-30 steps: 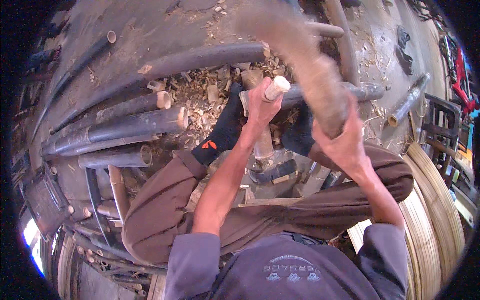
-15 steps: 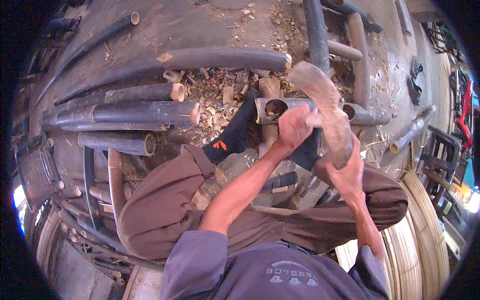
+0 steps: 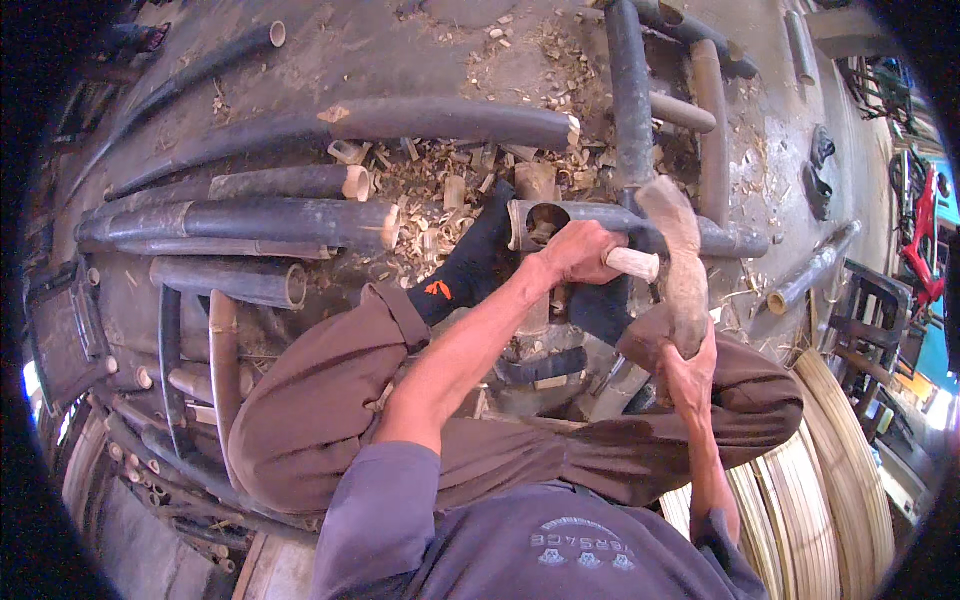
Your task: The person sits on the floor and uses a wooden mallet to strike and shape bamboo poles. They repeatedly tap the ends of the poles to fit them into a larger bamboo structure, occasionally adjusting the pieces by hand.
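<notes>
My left hand (image 3: 582, 252) is wrapped round the pale wooden handle (image 3: 634, 264) of a chisel, whose blade is hidden. The handle's butt points right. My right hand (image 3: 688, 368) grips the lower end of a rough, club-shaped wooden mallet (image 3: 682, 240), whose upper part stands just right of the butt; I cannot tell whether they touch. Beneath my left hand, a dark bamboo pole (image 3: 590, 213) lies crosswise with a large round hole (image 3: 547, 220) cut near its left end. My feet in black socks (image 3: 467, 262) reach toward this pole.
Pale chips (image 3: 425, 215) litter the ground beyond my feet. Dark bamboo poles (image 3: 270, 222) lie to the left, and another bamboo pole (image 3: 630, 100) runs away at the top. Bundled bamboo strips (image 3: 835, 470) curve at the lower right. A short bamboo tube (image 3: 815, 268) lies right.
The mallet's upper end has swung right and down, from above the handle to beside its butt. My left hand has shifted slightly left, showing more of the handle.
</notes>
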The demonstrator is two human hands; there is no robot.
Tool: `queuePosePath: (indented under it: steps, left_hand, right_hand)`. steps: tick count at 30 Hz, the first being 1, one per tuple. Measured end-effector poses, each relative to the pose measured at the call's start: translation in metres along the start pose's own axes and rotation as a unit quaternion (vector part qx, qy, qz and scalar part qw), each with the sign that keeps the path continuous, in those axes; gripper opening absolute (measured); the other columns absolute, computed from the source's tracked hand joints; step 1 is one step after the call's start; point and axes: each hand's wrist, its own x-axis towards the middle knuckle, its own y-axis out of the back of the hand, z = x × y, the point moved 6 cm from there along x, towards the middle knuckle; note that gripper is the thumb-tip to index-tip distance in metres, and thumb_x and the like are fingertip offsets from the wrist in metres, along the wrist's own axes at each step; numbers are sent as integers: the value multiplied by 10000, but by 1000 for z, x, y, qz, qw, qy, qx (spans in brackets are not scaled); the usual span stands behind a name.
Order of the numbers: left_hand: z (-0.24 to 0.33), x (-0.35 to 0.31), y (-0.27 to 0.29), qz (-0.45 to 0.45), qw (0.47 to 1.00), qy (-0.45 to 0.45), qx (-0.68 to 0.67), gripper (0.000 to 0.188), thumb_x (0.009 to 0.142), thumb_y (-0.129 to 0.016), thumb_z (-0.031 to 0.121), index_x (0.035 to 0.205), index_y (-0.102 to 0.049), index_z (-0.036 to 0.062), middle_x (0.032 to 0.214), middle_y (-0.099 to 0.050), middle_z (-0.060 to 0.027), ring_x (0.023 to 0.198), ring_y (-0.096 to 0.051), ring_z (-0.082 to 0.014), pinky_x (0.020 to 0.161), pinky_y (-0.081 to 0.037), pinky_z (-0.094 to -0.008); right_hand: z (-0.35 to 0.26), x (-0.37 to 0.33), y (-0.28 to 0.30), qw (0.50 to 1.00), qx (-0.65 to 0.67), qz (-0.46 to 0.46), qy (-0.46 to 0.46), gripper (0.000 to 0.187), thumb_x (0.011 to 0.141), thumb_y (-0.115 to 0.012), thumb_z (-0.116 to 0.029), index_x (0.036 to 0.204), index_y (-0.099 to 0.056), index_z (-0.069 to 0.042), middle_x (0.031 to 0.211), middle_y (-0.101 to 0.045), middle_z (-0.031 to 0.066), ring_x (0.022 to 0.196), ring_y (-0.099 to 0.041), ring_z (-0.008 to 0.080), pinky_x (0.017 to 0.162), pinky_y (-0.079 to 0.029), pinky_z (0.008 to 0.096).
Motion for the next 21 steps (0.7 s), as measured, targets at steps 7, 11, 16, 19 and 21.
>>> queuePosePath:
  steps: [7,11,16,19,21]
  left_hand:
    - [9,33,101,266,948,174,-11,191,777,-699,225,883,-669,69,816,-686,-174,772,-677,-355,668,-533,-430]
    - [-47,9,168,241,897,325,181,345,797,-654,314,955,-629,8,906,-676,-238,879,-649,-424,765,-519,-501]
    - [-122,-62,148,147,852,449,223,403,825,-595,214,1137,-474,-9,1145,-563,-284,1108,-531,-456,940,-400,-573]
    - [-132,-48,109,133,854,458,206,431,823,-589,169,1186,-430,0,1248,-479,-292,1207,-443,-453,971,-360,-594]
    - [-148,-92,131,155,819,501,234,439,821,-589,156,1197,-421,2,1280,-452,-295,1237,-412,-450,979,-349,-600]
  right_hand:
    - [50,42,20,888,384,242,-77,606,834,-697,-222,1303,-431,54,818,-587,102,758,-594,214,644,-515,389]
    - [122,118,20,799,504,291,-154,581,816,-706,-272,1244,-471,44,893,-600,109,789,-600,230,652,-525,418]
    - [174,140,-19,718,519,345,-309,587,820,-687,-284,1233,-473,75,1179,-556,155,1022,-576,271,833,-511,471]
    - [274,155,2,749,486,385,-234,623,831,-680,-313,1276,-453,59,1268,-530,168,1101,-555,281,922,-487,476]
    - [180,124,-28,824,315,352,-312,805,858,-687,-399,1465,-251,-97,1460,-363,213,1188,-518,385,1000,-416,600]
